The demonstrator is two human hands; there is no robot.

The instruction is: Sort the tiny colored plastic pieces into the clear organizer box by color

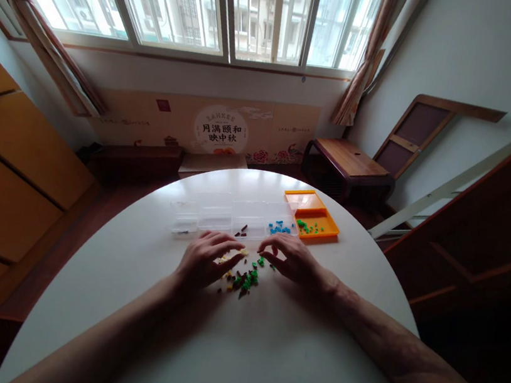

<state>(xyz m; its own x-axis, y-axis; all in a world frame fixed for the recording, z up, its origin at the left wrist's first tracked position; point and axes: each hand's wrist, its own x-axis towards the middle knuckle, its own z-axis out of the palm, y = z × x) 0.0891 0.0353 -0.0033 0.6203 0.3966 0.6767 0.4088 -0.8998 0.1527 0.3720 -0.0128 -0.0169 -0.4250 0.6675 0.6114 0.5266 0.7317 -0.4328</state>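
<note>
Mid-sort: both my hands are down on the white round worktop (261, 357) over the loose pile of small bricks (243, 278), a mix of green, dark brown and yellow, lying between my hands just in front of the clear compartment box (227, 218). Left hand (203, 260) rests palm down, fingers curled forward with the tips at the yellow pieces (233, 256) on the pile's far edge; too small to tell whether they're actually pinching one. Right hand (293, 259) is flat-ish, fingers (270, 251) stretched left and lightly spread toward a few stray green bricks (261, 261), touching or nearly so, nothing clearly lifted. Box state: brown pieces (241, 230) in one middle cell, blue ones (279, 226) in the cell at the right end, left cells look bare. Orange tray (321, 229) sits just beside the box on the right, green bits (308, 227) scattered in it. My read: I'm at the pick-one-colour stage. Next move needs a clean two-finger pinch on a single brick without dragging neighbours, then a short carry forward to the matching cell; green probably goes right, to the tray.
</note>
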